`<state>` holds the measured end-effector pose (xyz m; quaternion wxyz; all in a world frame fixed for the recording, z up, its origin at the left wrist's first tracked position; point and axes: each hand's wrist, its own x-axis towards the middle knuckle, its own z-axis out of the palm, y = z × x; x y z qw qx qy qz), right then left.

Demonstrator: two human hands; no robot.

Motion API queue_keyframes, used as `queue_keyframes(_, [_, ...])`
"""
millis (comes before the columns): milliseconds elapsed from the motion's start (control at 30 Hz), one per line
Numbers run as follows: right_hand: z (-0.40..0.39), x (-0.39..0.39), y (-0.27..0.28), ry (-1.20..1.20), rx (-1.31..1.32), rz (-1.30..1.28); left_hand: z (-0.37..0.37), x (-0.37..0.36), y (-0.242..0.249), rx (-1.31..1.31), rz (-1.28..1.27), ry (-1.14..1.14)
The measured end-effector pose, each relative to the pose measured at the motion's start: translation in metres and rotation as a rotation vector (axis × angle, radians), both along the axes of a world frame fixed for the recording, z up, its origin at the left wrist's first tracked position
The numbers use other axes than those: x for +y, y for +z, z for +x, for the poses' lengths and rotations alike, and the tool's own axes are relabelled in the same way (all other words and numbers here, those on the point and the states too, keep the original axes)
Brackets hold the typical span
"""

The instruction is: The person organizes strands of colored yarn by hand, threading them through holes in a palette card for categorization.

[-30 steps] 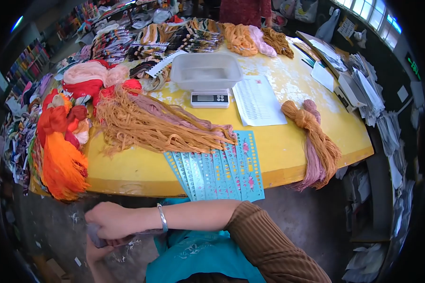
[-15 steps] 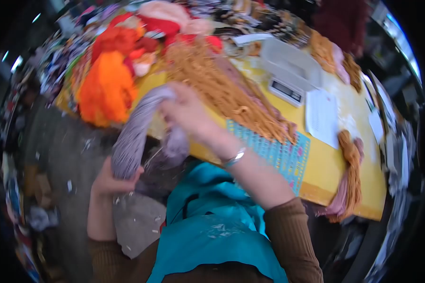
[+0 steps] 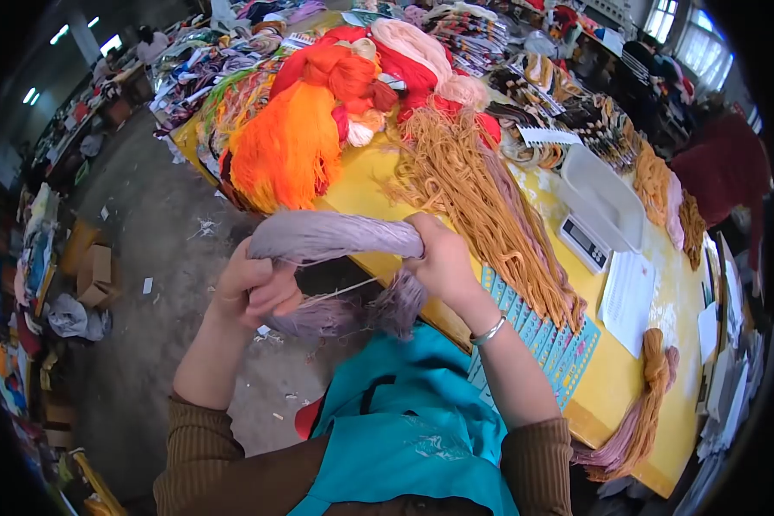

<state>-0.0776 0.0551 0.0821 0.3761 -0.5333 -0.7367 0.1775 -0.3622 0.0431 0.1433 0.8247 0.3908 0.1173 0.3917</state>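
A looped skein of lavender-grey thread [image 3: 335, 236] stretches between my two hands, in front of the yellow table's near edge. My left hand [image 3: 256, 285] is closed round its left end, fingers curled through the loop. My right hand [image 3: 443, 262], with a silver bangle at the wrist, grips the right end. The lower strands hang slack and a little frayed beneath. Beyond my right hand, a long bundle of golden-brown thread [image 3: 469, 206] lies across the table, partly over turquoise punched cards [image 3: 533, 331].
On the yellow table [image 3: 361, 176] are orange thread [image 3: 285, 150], red thread [image 3: 340, 73], a scale [image 3: 583, 242] with a clear plastic tray [image 3: 602, 193], a paper sheet [image 3: 628, 301] and a tied brown-pink skein [image 3: 654, 378]. A cardboard box [image 3: 99, 273] stands on the floor at left.
My left hand has risen and the skein now runs nearly level between both hands, instead of slanting. The view has shifted, showing more of the room.
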Motion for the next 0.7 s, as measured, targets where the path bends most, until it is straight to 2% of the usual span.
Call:
queue_keyframes(100, [0.004, 0.001, -0.015, -0.098, -0.060, -0.003, -0.005, 0.005, 0.012, -0.315, 0.020, -0.161])
queue_keyframes(200, [-0.005, -0.004, -0.026, -0.081, -0.086, 0.053, -0.003, 0.013, 0.040, -0.372, 0.254, -0.165])
queue_keyframes(267, [-0.010, -0.012, -0.024, -0.076, -0.080, -0.022, -0.008, 0.010, 0.056, -0.360, 0.280, -0.062])
queue_keyframes(367, [-0.005, -0.019, -0.024, 0.022, -0.377, -0.089, -0.016, 0.009, 0.079, -0.565, 0.231, 0.034])
queue_keyframes(433, [0.002, -0.018, -0.020, 0.058, -0.321, -0.075, -0.015, 0.005, 0.093, -0.604, 0.220, 0.042])
queue_keyframes(500, [0.000, -0.016, -0.004, 0.095, -0.263, -0.064, -0.010, 0.002, 0.097, -0.483, 0.004, 0.153])
queue_keyframes(600, [-0.030, -0.029, 0.055, 0.451, 0.473, -0.242, 0.026, -0.006, 0.073, -0.124, -0.281, 0.149])
queue_keyframes(667, [-0.065, -0.038, 0.057, 0.786, 0.958, -0.399, 0.037, -0.003, 0.055, -0.122, -0.307, 0.130])
queue_keyframes(700, [-0.072, -0.048, 0.072, 0.777, 0.820, -0.425, 0.042, -0.002, 0.051, -0.166, -0.286, 0.198])
